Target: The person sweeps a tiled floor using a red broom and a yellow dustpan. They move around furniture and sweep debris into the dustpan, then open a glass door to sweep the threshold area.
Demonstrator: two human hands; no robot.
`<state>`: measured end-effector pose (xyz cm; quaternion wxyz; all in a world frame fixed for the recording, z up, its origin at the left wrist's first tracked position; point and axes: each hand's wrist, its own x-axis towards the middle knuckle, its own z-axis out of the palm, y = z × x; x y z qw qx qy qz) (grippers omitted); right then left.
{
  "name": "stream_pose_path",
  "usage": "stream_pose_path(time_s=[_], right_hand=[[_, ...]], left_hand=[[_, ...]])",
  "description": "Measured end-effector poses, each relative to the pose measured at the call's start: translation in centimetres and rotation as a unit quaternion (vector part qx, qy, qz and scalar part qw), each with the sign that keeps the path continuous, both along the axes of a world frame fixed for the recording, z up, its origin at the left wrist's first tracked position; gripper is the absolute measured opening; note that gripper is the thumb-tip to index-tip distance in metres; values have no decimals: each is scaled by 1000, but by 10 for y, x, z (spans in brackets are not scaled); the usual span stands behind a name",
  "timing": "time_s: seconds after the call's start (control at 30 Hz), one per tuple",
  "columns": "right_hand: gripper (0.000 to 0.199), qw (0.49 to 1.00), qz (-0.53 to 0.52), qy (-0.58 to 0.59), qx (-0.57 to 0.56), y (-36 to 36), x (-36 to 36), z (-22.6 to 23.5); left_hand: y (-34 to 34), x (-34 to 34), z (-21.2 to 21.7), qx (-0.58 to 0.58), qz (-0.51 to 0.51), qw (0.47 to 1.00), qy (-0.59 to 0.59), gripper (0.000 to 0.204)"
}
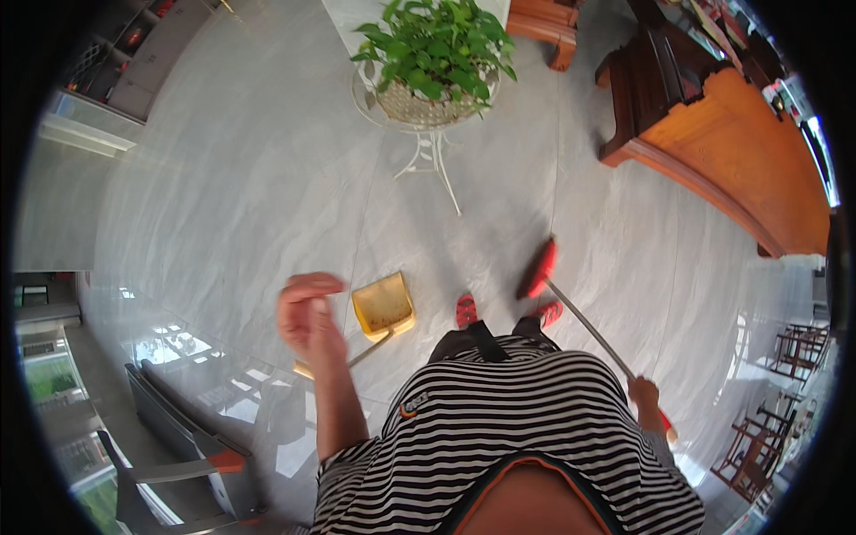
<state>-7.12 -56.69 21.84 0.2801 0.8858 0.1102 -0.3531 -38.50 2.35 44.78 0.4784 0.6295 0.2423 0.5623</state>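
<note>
My right hand [643, 390] is wrapped round the grey handle of a broom [584, 323]. The broom's red head [539, 267] is on the floor just ahead of my right foot. My left hand [309, 308] is raised, slightly blurred, with its fingers loosely bent, the thumb apart and nothing visible in it. Beside it on the floor is a yellow dustpan [384, 305] with some dark debris inside. The dustpan's handle [370, 350] runs down-left and passes behind my left forearm, its yellow end showing on the other side.
A leafy green plant [437, 49] sits on a white metal stand [428, 147] ahead. Carved wooden furniture [731, 152] stands at the far right, wooden chairs [753, 450] at the lower right. A dark chair [187, 455] is at the lower left, a cabinet [152, 67] at the far left.
</note>
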Motion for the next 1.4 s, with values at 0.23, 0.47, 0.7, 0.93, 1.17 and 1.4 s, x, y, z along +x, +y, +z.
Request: stream_pose_path(time_s=[0.23,0.47,0.7,0.93,1.17,1.4], right_hand=[[41,994,-70,-60,65,3,-50,3],[39,986,70,49,145,168,-66,-9],[37,973,136,112,149,229,-72,-21],[34,977,144,94,128,223,-58,-14],[32,976,160,94,115,217,-50,-9],[30,986,131,63,87,170,-23,7]], left_hand=[[-58,84,143,168,-376,815,-408,31],[-72,59,213,221,-518,745,-357,18],[-96,63,223,149,-529,695,-463,32],[-107,62,237,177,-544,603,-556,32],[-141,43,230,58,-561,614,-552,39],[-99,32,234,263,-646,632,-337,30]])
